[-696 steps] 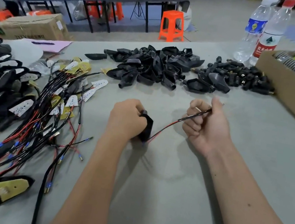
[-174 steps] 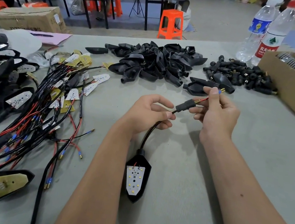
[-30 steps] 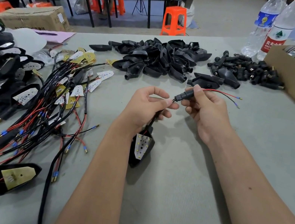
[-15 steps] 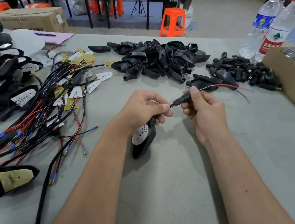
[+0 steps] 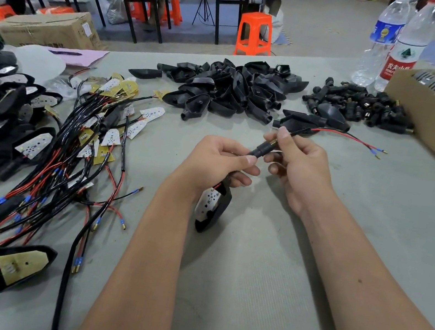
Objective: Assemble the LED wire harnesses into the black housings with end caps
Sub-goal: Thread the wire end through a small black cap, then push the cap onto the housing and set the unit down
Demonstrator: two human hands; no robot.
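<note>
The end cap (image 5: 262,149), a black sleeve with a brass collar, sat on the harness cable between both hands, above the middle of the grey table (image 5: 261,289). Half a second earlier it had stood further from the black housing (image 5: 214,208); it had since been slid down the cable, and the housing, with its white LED board (image 5: 208,199) facing up, had been drawn up under the left palm. The left hand (image 5: 219,162) pinched the cap's lower end between thumb and forefinger, the other fingers curled round the cable. The right hand (image 5: 297,164) pinched the brass end with thumb and forefinger, its remaining fingers loosely curled. The red and black leads (image 5: 352,137) trailed right from that pinch, terminals lying on the table. In my judgement, the cap was close to seating on the housing neck but not yet home. Loose housings (image 5: 232,89) and spare end caps (image 5: 360,105) lay heaped beyond; unassembled harnesses (image 5: 68,144) lay left.
</note>
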